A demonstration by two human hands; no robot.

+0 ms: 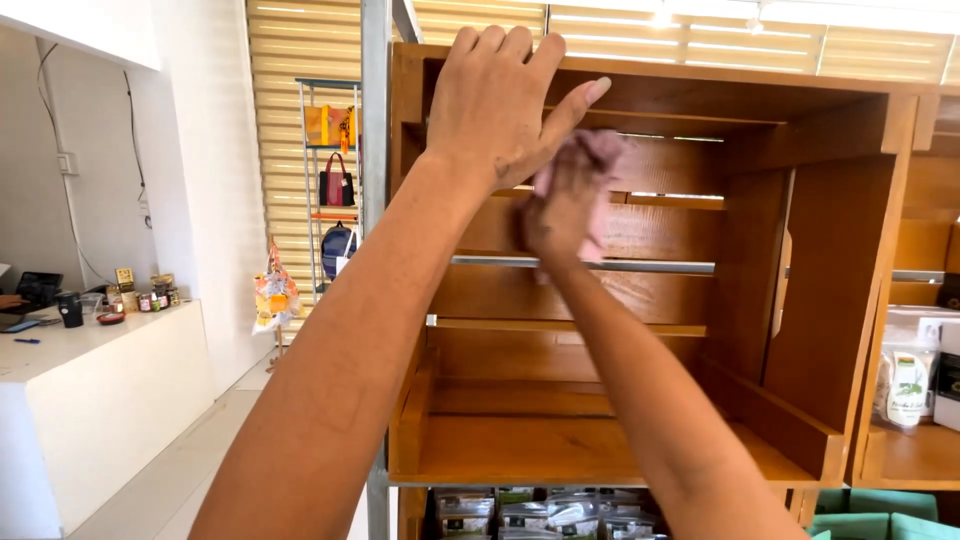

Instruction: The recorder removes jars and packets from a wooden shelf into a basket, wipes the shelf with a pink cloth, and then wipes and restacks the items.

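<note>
A brown wooden crate (830, 300) lies on its side on a metal shelf frame, its open face toward me. My left hand (495, 95) grips the crate's top front edge, fingers curled over the board and thumb stretched to the right. My right hand (565, 205) reaches inside and presses a pink cloth (603, 150) against the upper slats of the back wall. Much of the cloth is hidden by that hand.
A grey metal upright (375, 120) runs along the crate's left side. Packaged goods (550, 512) sit on the shelf below, and a second crate with white pouches (908, 385) stands to the right. A white counter (90, 380) with small items is at left; hanging bags (337, 185) stand behind.
</note>
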